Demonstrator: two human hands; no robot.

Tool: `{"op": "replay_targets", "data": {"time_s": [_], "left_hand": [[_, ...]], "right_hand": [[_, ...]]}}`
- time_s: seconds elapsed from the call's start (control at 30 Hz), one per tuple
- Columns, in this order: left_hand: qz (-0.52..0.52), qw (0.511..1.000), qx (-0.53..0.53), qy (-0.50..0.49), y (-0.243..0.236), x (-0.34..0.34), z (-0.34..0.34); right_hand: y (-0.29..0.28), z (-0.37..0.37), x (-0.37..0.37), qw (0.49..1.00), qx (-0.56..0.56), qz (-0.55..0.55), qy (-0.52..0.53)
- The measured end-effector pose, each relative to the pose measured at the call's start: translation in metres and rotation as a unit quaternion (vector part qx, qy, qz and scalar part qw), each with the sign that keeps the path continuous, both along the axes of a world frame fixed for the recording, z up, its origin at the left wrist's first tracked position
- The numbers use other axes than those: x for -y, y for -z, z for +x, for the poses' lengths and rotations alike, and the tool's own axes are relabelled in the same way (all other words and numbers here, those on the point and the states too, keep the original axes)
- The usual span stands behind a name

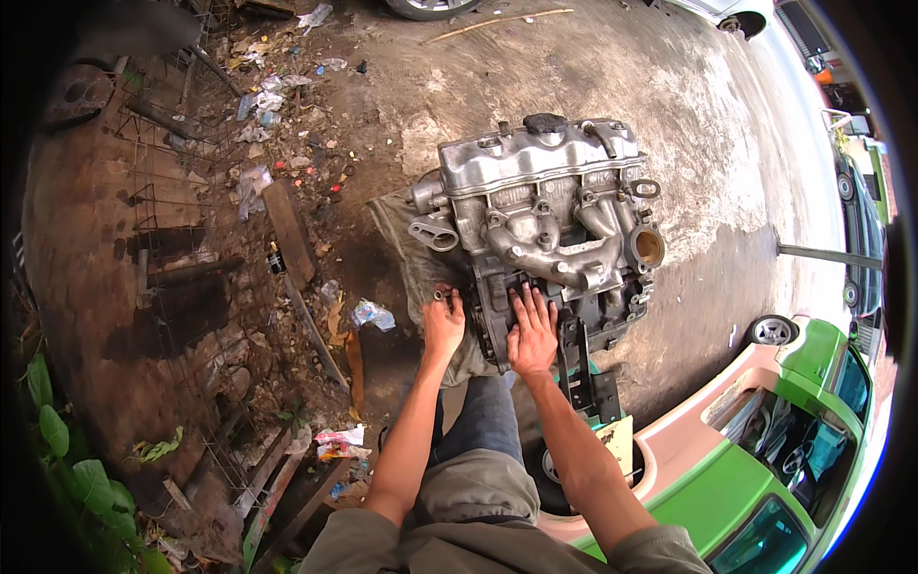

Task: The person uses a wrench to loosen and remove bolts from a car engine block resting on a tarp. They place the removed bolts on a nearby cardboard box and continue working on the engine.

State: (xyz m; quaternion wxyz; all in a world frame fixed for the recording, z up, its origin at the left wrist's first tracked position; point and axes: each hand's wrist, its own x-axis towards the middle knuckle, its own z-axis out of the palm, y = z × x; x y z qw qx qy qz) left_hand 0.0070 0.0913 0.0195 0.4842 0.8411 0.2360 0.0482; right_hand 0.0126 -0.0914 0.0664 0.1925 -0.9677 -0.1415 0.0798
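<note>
A grey metal engine (pixel 545 230) stands in front of me, with a ribbed silver valve cover (pixel 540 158) on top and a curved intake manifold (pixel 564 258) on its near side. My right hand (pixel 533 330) lies on the lower block below the manifold, its fingers stretched out and apart. Just left of the block, my left hand (pixel 444 325) is closed around a small metal tool with a round end (pixel 440 295); most of that tool is hidden in the fist. A cloth (pixel 394 222) is spread under the engine's left side.
Litter and a wooden plank (pixel 289 230) cover the ground at left, beside a rusty wire grid (pixel 153 220). Black metal brackets (pixel 581 368) stand close to my right forearm. A green and pink car (pixel 708 421) is at the right. Leaves (pixel 91 483) grow at lower left.
</note>
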Motion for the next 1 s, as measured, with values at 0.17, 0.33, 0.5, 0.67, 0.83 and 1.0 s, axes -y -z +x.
{"op": "replay_targets", "data": {"time_s": [0.17,0.33,0.5,0.67,0.83,1.0], "left_hand": [[-0.020,1.000,0.002,-0.023,0.001,0.007,-0.007],[-0.027,0.998,-0.046,-0.029,-0.004,0.010,-0.011],[-0.028,0.999,0.004,-0.037,-0.004,0.015,-0.013],[-0.010,0.999,0.011,-0.028,-0.007,0.020,-0.015],[-0.036,0.999,-0.035,-0.004,-0.016,0.019,-0.013],[-0.023,0.997,-0.059,0.047,-0.024,0.024,-0.009]], "right_hand": [[0.005,0.000,0.002,1.000,-0.003,-0.004,-0.008],[0.003,-0.002,0.001,1.000,0.001,0.008,-0.008],[0.005,-0.002,0.001,1.000,0.010,0.011,-0.014],[0.009,-0.002,0.002,1.000,0.014,0.003,-0.018],[0.008,-0.002,0.002,1.000,0.011,-0.010,-0.023],[0.008,-0.002,0.002,1.000,0.011,-0.012,-0.023]]}}
